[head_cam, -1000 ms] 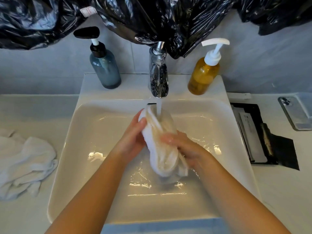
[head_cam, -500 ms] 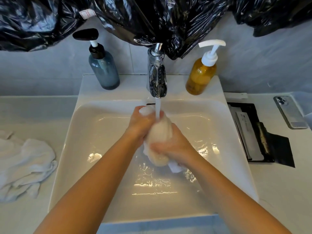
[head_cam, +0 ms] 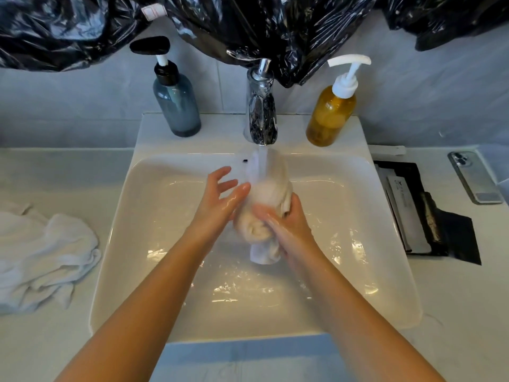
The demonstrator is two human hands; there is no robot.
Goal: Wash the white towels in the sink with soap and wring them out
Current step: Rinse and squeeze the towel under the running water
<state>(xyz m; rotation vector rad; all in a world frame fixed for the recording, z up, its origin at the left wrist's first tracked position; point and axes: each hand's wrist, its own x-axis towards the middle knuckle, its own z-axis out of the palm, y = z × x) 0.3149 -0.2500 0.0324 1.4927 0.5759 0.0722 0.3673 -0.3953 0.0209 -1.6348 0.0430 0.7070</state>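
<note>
Towel bunched under running tap, right hand wrapped round it, left hand fingers spread, seemingly touching it.

No words or numbers can be read. A small white tag is seen on the black bag. Tiny marks are seen on the packets, but they are too blurry.

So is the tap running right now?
On. A white stream of water falls from the tap onto the bunched towel below.
</note>
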